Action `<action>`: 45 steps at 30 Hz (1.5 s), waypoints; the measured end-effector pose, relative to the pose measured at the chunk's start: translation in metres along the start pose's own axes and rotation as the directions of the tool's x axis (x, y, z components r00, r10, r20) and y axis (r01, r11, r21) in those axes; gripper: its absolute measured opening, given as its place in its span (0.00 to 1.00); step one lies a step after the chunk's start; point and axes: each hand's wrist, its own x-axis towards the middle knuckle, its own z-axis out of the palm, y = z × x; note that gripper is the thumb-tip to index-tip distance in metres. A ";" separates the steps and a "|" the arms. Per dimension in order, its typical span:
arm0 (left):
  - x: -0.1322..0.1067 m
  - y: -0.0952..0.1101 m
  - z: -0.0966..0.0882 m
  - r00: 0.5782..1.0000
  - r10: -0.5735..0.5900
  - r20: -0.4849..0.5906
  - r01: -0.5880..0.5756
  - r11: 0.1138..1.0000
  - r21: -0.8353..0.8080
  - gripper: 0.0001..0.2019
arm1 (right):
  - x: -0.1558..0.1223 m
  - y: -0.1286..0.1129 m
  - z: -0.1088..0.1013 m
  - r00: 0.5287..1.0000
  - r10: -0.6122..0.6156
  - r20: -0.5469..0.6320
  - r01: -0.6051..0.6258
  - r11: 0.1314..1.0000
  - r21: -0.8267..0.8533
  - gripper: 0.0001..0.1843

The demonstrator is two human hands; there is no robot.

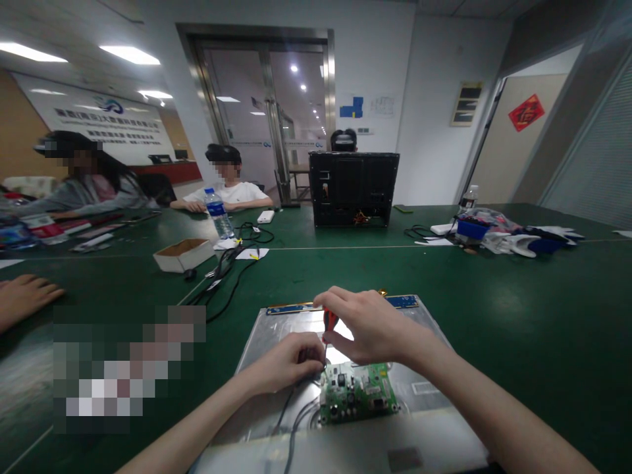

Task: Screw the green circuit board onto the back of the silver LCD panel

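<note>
My right hand grips a screwdriver with a red and black handle, its shaft pointing down. The tip is at the upper left corner of a green circuit board. Beside that tip, the fingers of my left hand are pinched together; whatever they hold is hidden. The board lies on the silver metal back of a flat display panel, which rests in front of me. Along the panel's far edge runs a narrow blue circuit strip. Dark cables come out at the board's left side.
On the green table are an open cardboard box, black cables, a water bottle and a black monitor housing. Plastic bags lie at right. Other people sit around; another person's hand rests at left.
</note>
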 end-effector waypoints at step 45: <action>-0.002 0.001 -0.001 1.000 0.003 -0.010 -0.002 0.998 0.057 0.06 | 0.002 0.001 0.005 0.999 -0.014 -0.028 0.011 0.995 -0.098 0.17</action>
